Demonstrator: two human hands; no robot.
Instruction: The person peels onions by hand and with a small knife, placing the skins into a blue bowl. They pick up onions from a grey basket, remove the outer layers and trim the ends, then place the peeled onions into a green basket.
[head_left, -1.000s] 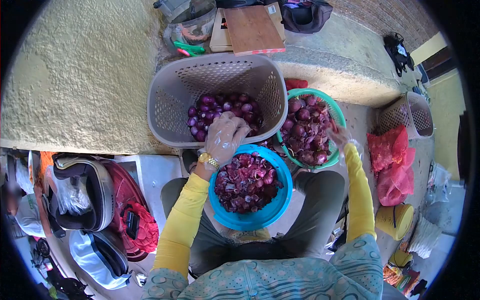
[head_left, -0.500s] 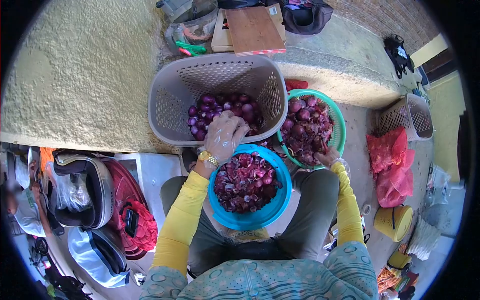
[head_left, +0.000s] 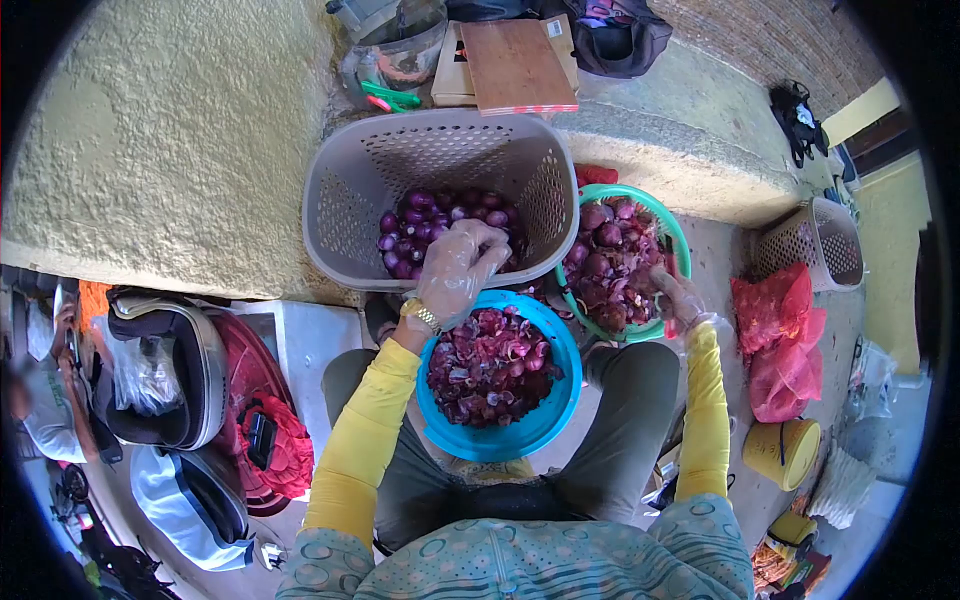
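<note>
My left hand, in a clear plastic glove, is over the front rim of the grey perforated basket. Its fingers are curled together, and whatever they may hold is hidden. Beyond it, shiny peeled purple onions lie in that basket. My right hand, also gloved, is closed around a narrow red tool, possibly a knife, at the right side of the green basket. Unpeeled red onions and loose skins fill the green basket. Between my knees, a blue basin holds onion skins and pieces.
A brown board and a dark bag rest on the ledge behind. To the right are red mesh sacks, a yellow bucket and another basket. Motorbike seats and a person are at left.
My right hand has lifted from the onions and moved right and up to the green basket's edge, showing the red tool. My left hand has shifted slightly right, its fingers still curled.
</note>
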